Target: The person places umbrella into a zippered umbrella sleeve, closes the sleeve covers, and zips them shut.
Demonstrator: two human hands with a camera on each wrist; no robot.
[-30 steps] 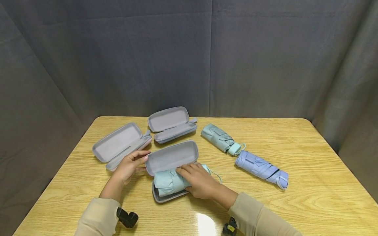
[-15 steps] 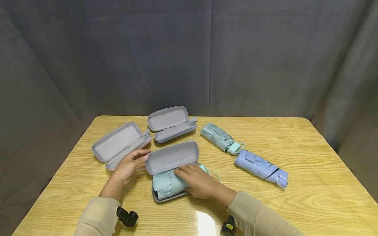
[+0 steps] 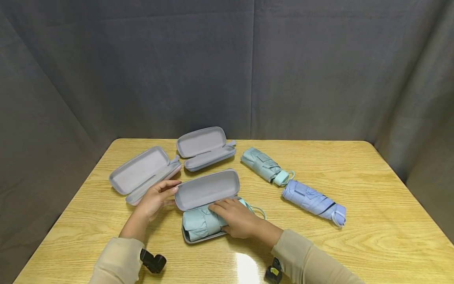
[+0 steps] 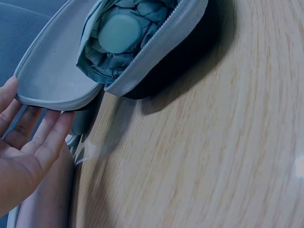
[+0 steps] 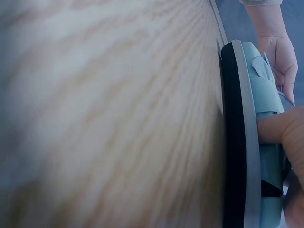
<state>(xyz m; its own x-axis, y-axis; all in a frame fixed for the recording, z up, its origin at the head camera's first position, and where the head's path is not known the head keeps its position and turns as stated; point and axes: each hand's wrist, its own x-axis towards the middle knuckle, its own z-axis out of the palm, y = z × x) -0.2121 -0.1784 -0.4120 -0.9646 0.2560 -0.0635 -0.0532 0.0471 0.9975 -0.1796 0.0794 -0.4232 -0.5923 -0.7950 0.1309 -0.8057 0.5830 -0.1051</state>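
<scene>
A folded light-teal umbrella point(image 3: 199, 224) lies in the near half of an unfolded grey zip case point(image 3: 209, 190) at the middle of the table. My right hand point(image 3: 238, 220) grips it from above, with the thumb point(image 5: 271, 130) along its near side. At the left end of the raised lid, my left hand point(image 3: 155, 201) pinches the edge, thumb on the inner side and fingers behind. The left wrist view shows the umbrella's round end point(image 4: 119, 34) inside the zippered rim point(image 4: 147, 57). A wrist strap point(image 3: 260, 211) loops out past the case's right end.
Behind the left hand stands another unfolded grey case point(image 3: 140, 171), and a third case point(image 3: 202, 142) is at the back. On the right lie a second teal umbrella point(image 3: 261, 163) and a blue umbrella point(image 3: 312, 200), nearly end to end. A grey curtain point(image 3: 227, 71) hangs beyond the table.
The teal umbrella has settled slightly lower and to the left in the case, under the right hand. My left hand keeps its hold on the lid.
</scene>
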